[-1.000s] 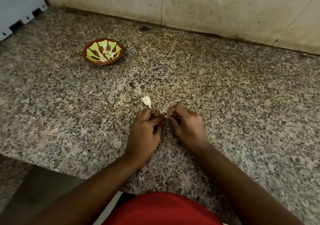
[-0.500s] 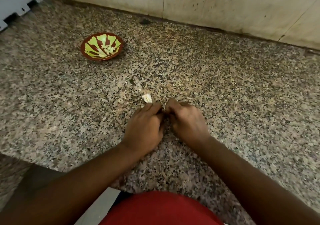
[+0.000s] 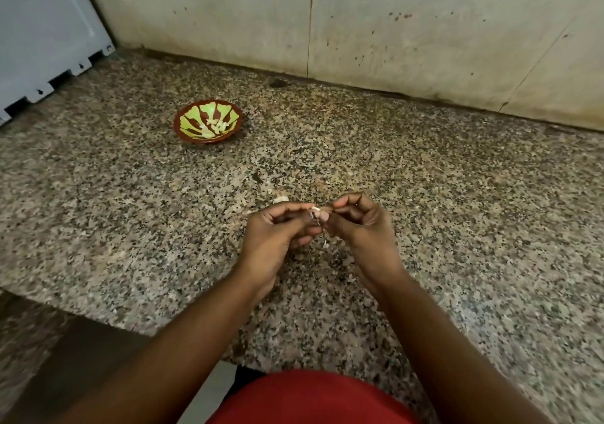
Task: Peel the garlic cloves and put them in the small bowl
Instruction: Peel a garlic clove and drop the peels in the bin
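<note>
Got one garlic clove (image 3: 315, 209) pinched between both sets of fingers, my left hand (image 3: 277, 237) and right hand (image 3: 361, 227) curled tight around it, fingertips touching over the near middle of the worktop (image 3: 457, 195). The small bowl (image 3: 208, 125) sits well off to the far left with peeled cloves in it. Another bit of garlic (image 3: 281, 199) lies just beyond my left hand. Half a second ago my hands were pressed down on the worktop; now they're lifted off it.

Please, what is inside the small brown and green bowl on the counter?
The small bowl holds several pale peeled garlic cloves, piled low toward its near right side. Their exact number is too small to tell, and anything lying under the pile is covered.
</note>
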